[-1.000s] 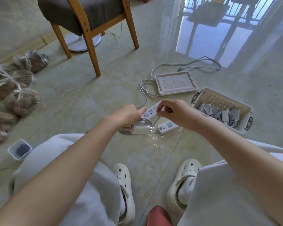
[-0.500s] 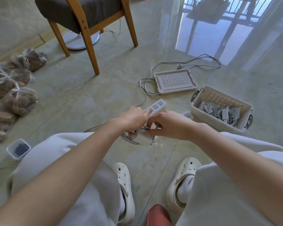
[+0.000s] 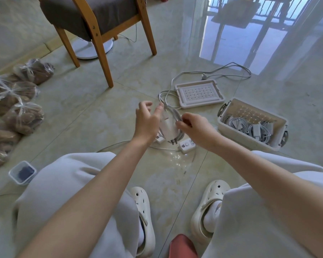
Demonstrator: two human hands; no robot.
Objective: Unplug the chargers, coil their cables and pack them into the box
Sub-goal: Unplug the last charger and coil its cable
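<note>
Head view: wooden chair (image 3: 93, 21) at 11 o'clock on tiled floor (image 3: 82, 116). Open box (image 3: 250, 144) at 3 o'clock of hands, packed chargers (image 3: 255, 129) inside; lid (image 3: 199, 93) flat at 1 o'clock. Right hand (image 3: 196, 127) pinches cable (image 3: 177, 116) wound round white charger (image 3: 168, 127), raised above power strip (image 3: 186, 145) at 6 o'clock. Left hand (image 3: 146, 121) at 9 o'clock of charger: fingers loosely spread, thumb touching it; grip cannot tell.
</note>
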